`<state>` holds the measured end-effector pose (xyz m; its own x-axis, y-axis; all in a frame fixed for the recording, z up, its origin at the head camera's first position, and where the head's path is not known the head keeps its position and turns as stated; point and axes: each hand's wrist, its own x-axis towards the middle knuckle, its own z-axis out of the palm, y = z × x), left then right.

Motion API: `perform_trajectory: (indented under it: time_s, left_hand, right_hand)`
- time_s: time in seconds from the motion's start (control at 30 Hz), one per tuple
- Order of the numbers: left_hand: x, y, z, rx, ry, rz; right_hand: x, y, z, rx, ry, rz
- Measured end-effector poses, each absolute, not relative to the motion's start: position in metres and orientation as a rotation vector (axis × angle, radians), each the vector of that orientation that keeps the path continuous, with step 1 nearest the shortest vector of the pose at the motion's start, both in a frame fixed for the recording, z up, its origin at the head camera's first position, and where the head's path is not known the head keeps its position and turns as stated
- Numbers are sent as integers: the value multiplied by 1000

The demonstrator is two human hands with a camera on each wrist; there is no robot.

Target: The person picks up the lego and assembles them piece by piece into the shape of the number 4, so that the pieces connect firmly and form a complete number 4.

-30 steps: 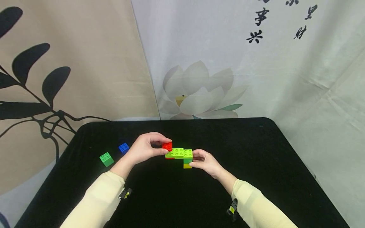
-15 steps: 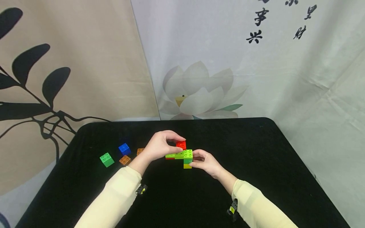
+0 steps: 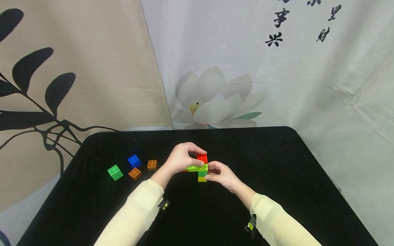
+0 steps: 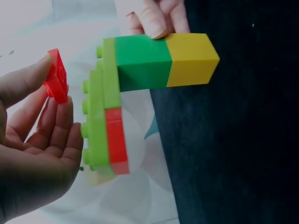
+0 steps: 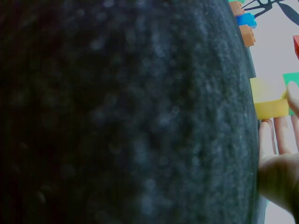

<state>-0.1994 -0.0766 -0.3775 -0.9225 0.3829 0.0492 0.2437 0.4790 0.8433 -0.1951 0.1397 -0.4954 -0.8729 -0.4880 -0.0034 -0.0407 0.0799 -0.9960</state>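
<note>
Head view: left hand [image 3: 183, 158] is pinching a red plastic brick [image 3: 202, 158] thumb-to-finger; right hand [image 3: 224, 175] is gripping an L-shaped multicoloured plastic brick assembly [image 3: 202, 174].

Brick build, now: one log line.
left hand: pinches red brick above lime studs | right hand: grips green-and-yellow stack | loose: green brick, blue brick, two orange bricks

Table [image 3: 200, 212]: black, below me
Lotus print [image 3: 217, 97]: pale, facing me
Leaves [image 3: 60, 90]: dark, on my left
Lettering [image 3: 274, 40]: black, high up
</note>
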Motion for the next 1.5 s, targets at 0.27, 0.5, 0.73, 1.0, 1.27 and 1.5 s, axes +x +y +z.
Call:
perform_trajectory:
  time_s: [0.27, 0.5, 0.73, 1.0, 1.27, 1.5]
  left_hand:
    - [-200, -72, -385, 480, 2568, 1404]
    - [-201, -70, -390, 495, 2601, 1357]
    - [-202, -70, -389, 506, 2598, 1332]
    - [-205, -69, -386, 496, 2595, 1287]
    - [-205, -66, -381, 422, 2582, 1280]
    - [-206, -66, -383, 419, 2580, 1288]
  right_hand:
    - [-195, 140, -494, -521, 2032, -1839]
    - [-195, 140, -495, -535, 2034, -1843]
    - [-195, 139, -496, -550, 2037, -1846]
    - [-196, 139, -495, -527, 2025, -1856]
    - [-195, 139, -494, -504, 2018, -1849]
    - [-195, 139, -493, -498, 2022, -1843]
